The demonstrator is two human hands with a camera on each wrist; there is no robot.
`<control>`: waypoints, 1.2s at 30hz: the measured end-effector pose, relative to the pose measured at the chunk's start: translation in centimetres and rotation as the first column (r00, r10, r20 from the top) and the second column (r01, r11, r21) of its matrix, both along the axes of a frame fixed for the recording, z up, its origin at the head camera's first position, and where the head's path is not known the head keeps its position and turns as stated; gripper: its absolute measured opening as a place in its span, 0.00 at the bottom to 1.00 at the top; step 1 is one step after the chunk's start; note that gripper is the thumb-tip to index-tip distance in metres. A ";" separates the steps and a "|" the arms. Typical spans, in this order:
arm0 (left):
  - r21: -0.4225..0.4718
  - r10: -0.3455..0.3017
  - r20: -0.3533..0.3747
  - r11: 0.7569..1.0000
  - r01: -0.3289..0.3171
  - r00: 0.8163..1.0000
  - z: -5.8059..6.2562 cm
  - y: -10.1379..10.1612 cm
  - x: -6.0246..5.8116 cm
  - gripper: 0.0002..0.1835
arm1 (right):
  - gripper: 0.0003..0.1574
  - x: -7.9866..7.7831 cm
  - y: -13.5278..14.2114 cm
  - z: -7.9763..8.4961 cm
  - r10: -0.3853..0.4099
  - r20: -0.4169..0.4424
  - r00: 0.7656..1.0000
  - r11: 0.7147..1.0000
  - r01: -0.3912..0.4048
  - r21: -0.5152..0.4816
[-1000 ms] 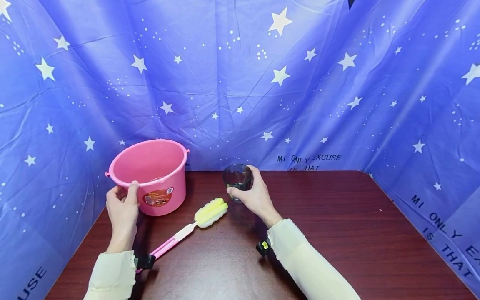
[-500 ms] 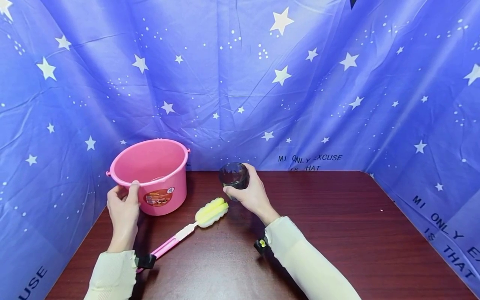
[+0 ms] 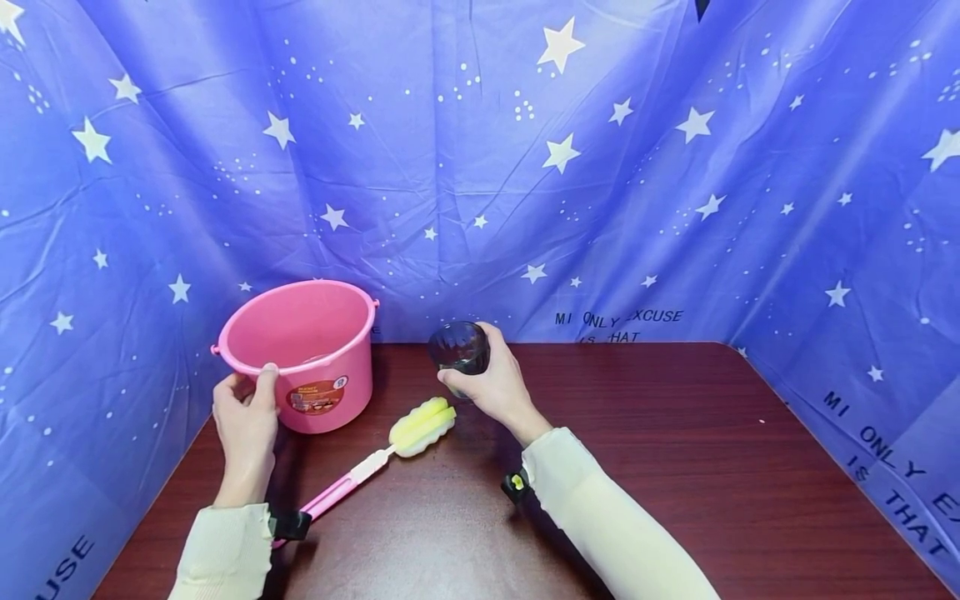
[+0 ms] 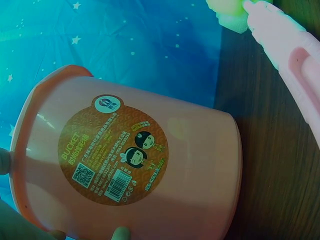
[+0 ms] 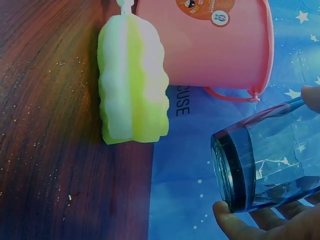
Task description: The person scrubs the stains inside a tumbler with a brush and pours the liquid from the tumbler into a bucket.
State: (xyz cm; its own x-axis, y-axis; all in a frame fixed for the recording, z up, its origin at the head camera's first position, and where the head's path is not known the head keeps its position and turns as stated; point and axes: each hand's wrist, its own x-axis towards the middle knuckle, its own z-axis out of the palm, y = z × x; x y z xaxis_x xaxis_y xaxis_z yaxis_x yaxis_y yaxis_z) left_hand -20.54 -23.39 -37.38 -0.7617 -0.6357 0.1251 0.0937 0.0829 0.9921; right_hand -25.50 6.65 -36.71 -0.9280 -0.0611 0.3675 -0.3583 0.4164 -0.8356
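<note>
A pink bucket [image 3: 350, 385] stands on the table at the left, with an orange round label on its wall. My left hand [image 3: 246, 427] grips the near-left part of its rim, the thumb over the edge. To the right of the bucket, a dark see-through glass [image 3: 456, 346] is in my right hand [image 3: 501, 390], thumb on the near side and fingers around the far side. In the right wrist view the glass [image 5: 272, 162] looks raised off the table, its thick base in sight. Between them lies a sponge cup brush [image 3: 422, 427], its pink handle pointing towards my left wrist.
The dark brown wooden table [image 3: 675, 467] reaches back to a blue curtain [image 3: 450, 167] with white stars, which encloses the sides too. Black camera bands are worn at both cuffs. Small crumbs or drops show on the wood near the brush in the right wrist view.
My right hand has moved a little left and up with the glass, towards the bucket, and the glass now leans slightly left. The left hand, bucket and brush have stayed put.
</note>
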 end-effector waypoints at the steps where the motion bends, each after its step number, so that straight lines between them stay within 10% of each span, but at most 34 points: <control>1: -0.002 0.000 0.005 1.000 0.000 1.000 0.0 0.0 0.0 0.31 | 0.52 0.0 -0.1 0.1 0.001 0.002 1.000 1.000 -0.001 0.002; 36: -0.001 0.009 -0.012 1.000 -0.009 1.000 0.2 0.1 0.1 0.30 | 0.54 -1.1 -2.1 2.0 -0.001 -0.025 1.000 0.995 0.003 0.102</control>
